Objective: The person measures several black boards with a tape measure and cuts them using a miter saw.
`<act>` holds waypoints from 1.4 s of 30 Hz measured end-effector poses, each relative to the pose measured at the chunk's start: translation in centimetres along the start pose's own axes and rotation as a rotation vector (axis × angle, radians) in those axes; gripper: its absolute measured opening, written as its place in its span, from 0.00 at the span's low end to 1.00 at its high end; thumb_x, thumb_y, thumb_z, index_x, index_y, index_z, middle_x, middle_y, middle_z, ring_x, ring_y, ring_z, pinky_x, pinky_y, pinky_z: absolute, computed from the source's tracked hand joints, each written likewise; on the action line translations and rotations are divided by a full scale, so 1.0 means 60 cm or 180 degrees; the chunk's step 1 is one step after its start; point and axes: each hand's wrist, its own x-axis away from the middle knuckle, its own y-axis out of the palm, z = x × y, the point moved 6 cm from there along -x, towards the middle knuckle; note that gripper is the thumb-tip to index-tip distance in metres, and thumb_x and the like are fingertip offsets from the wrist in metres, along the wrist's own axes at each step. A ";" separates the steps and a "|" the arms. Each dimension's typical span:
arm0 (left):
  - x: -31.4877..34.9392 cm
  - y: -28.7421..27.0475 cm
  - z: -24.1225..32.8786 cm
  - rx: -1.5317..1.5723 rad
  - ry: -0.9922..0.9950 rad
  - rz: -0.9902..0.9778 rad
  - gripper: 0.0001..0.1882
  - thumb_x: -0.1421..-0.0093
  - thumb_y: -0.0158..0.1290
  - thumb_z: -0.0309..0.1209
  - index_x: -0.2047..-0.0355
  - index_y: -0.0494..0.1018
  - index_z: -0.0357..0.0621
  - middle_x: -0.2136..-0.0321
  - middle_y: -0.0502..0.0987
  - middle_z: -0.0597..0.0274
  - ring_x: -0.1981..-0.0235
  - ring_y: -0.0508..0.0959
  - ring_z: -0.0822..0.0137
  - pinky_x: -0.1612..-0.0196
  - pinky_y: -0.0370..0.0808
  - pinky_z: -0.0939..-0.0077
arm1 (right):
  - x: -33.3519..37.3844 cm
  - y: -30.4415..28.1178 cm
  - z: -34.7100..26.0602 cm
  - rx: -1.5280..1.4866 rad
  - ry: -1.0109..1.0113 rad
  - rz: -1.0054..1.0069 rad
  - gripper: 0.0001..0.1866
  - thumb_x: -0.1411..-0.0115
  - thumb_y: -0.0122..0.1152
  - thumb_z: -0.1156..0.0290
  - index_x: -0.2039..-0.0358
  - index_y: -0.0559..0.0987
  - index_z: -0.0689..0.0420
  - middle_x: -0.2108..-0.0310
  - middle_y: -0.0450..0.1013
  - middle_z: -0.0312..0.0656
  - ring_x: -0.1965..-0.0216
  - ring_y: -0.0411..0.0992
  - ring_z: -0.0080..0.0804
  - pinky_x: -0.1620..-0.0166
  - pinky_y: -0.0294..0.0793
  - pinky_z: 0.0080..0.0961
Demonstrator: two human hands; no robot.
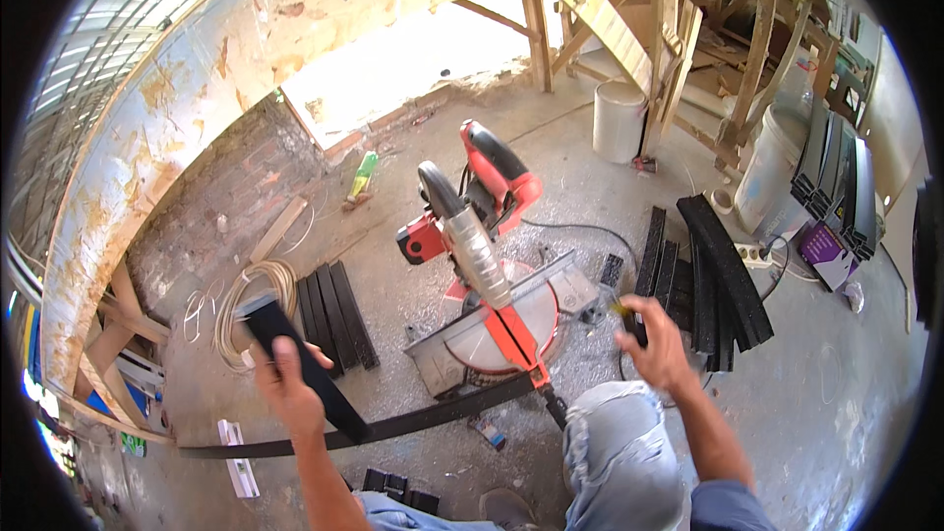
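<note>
My left hand (292,398) grips a short black profile piece (332,405), tilted, with its pale cut end up. Raised to the right of the saw, my right hand (661,352) is closed round a small black-and-yellow tool (632,323) whose kind I cannot make out. Between the hands stands a red miter saw (511,177) on the floor, its head up, its grey metal fence (433,352) across the base. A long black strip (423,420) runs from the saw's front far to the left, passing behind the held piece. My bent knee (619,452) is close to the saw's front.
Black cut pieces (337,315) lie left of the saw beside a coiled cable (231,339). More black profiles (726,270) are stacked at right, near a power strip (753,256). A white bucket (618,123) and timber props (539,39) stand behind. A green-and-white bottle (364,174) is farther back.
</note>
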 end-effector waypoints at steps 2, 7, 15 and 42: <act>0.009 0.052 -0.026 -0.0448 0.0003 -0.0666 0.14 0.30 0.51 0.38 0.63 0.69 0.38 0.81 0.75 0.61 0.83 0.75 0.69 0.77 0.71 0.74 | 0.107 0.034 0.098 0.0424 0.0679 -0.0028 0.33 0.41 0.61 0.60 0.38 0.63 0.56 0.44 0.68 0.58 0.47 0.70 0.60 0.46 0.71 0.48; 0.066 0.171 -0.103 -0.2140 0.0680 -0.2140 0.26 0.47 0.65 0.38 0.59 0.64 0.36 0.73 0.76 0.43 0.72 0.80 0.45 0.67 0.76 0.56 | 0.303 0.104 0.189 0.0714 0.1962 -0.0714 0.39 0.44 0.65 0.56 0.37 0.57 0.57 0.44 0.67 0.60 0.49 0.71 0.65 0.49 0.71 0.52; 0.146 0.256 -0.266 -0.2998 0.0725 -0.3410 0.28 0.45 0.62 0.36 0.54 0.59 0.35 0.68 0.78 0.36 0.67 0.81 0.38 0.62 0.79 0.49 | 0.402 0.132 0.229 0.1157 0.1680 -0.0510 0.31 0.46 0.66 0.61 0.45 0.66 0.60 0.48 0.68 0.53 0.46 0.65 0.53 0.43 0.64 0.46; 0.199 0.347 -0.377 -0.3957 0.2837 -0.3379 0.38 0.36 0.53 0.45 0.32 0.56 0.37 0.58 0.68 0.53 0.54 0.70 0.55 0.54 0.75 0.60 | 0.227 0.000 0.137 0.1044 0.0776 0.0553 0.18 0.46 0.62 0.70 0.55 0.74 0.60 0.45 0.65 0.54 0.45 0.64 0.55 0.43 0.65 0.46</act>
